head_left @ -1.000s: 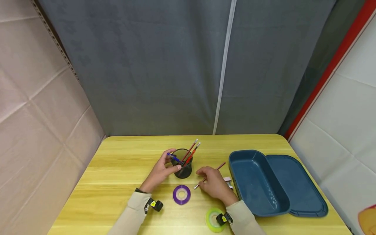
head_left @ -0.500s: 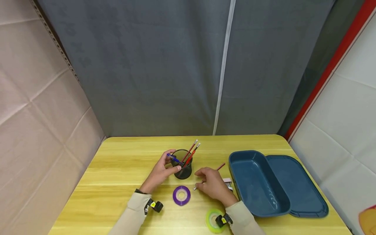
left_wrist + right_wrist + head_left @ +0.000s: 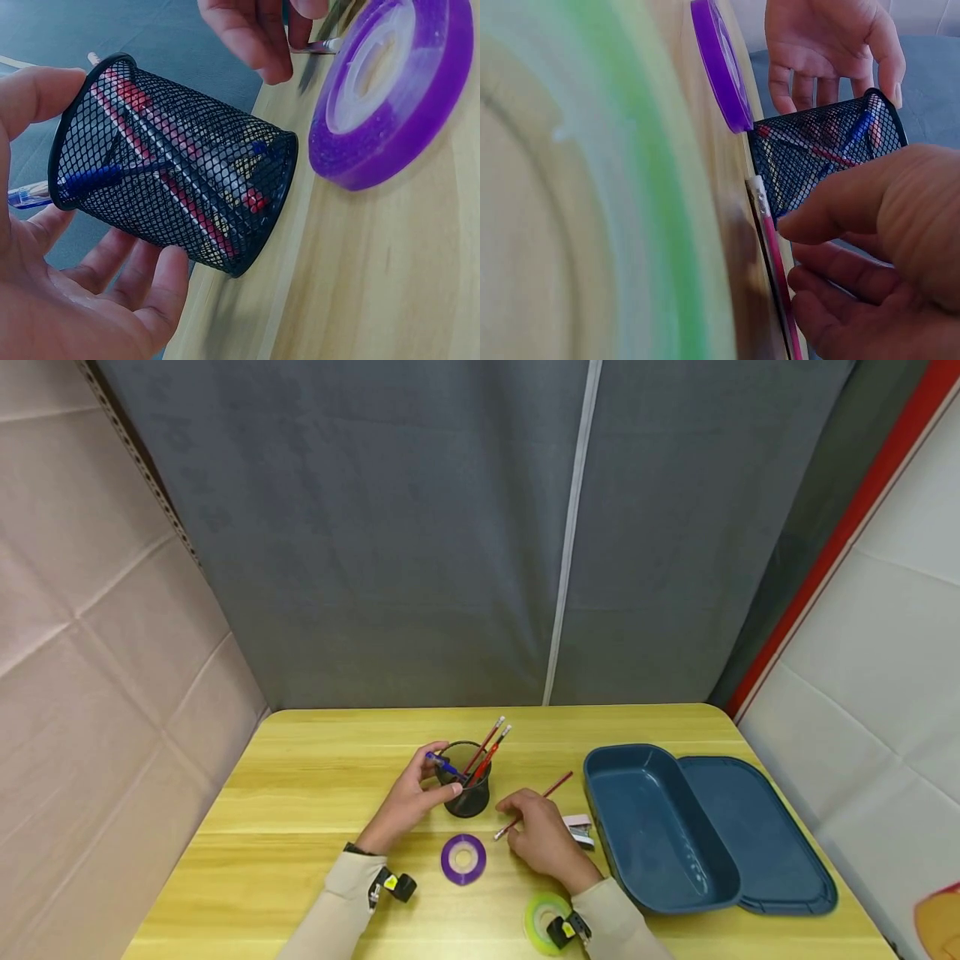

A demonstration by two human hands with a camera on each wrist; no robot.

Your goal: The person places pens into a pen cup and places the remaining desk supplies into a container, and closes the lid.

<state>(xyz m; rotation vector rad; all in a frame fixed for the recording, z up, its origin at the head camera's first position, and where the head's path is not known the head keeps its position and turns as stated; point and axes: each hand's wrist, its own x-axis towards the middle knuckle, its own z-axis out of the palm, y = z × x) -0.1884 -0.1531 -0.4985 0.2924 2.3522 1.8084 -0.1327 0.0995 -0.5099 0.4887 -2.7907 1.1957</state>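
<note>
In the head view my left hand (image 3: pixel 408 797) holds a black mesh pen cup (image 3: pixel 467 802), thumb at the rim and fingers around the side. The cup leans, and in it stand pencils (image 3: pixel 483 746), a red pen and a blue pen (image 3: pixel 444 764). My right hand (image 3: pixel 546 839) is over a red pencil (image 3: pixel 557 785) with a white eraser end. In the right wrist view that pencil (image 3: pixel 776 262) lies along the tabletop beside my fingertips, thumb and fingers apart; whether they touch it I cannot tell. A purple tape roll (image 3: pixel 463 860) lies between my hands.
A green tape roll (image 3: pixel 543 922) lies below my right wrist. A stapler-like white and dark item (image 3: pixel 579 829) sits right of that hand, partly hidden. Beyond it stands a blue box (image 3: pixel 652 835), with its lid (image 3: pixel 765 835) alongside. A grey curtain (image 3: pixel 412 568) hangs behind the table.
My right hand has shifted slightly, and more of the pencil and the white item now shows beside it. The pencil's position has changed a little. My left hand and the cup stay put.
</note>
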